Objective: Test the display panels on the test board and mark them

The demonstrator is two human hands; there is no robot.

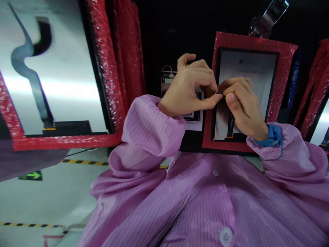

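Observation:
A screen panel (259, 85) with a silvery back and black frame lies on a red bubble-wrap sheet (280, 85). A dark ribbon cable (230, 125) rises from its lower edge to my right hand (244, 106). My right thumb and fingers are pinched on the cable's dark upper end. My left hand (195, 85) meets it fingertip to fingertip over the panel's left edge. Its thumb and index finger pinch something tiny that I cannot make out. A blue band (272, 136) circles my right wrist.
A larger panel (74, 85) with a curled ribbon cable lies on red wrap at left. Behind my left hand are a small device and a white label (194, 126). A shiny metal object (267, 20) is at the top right, a blue pen-like item (293, 80) below it.

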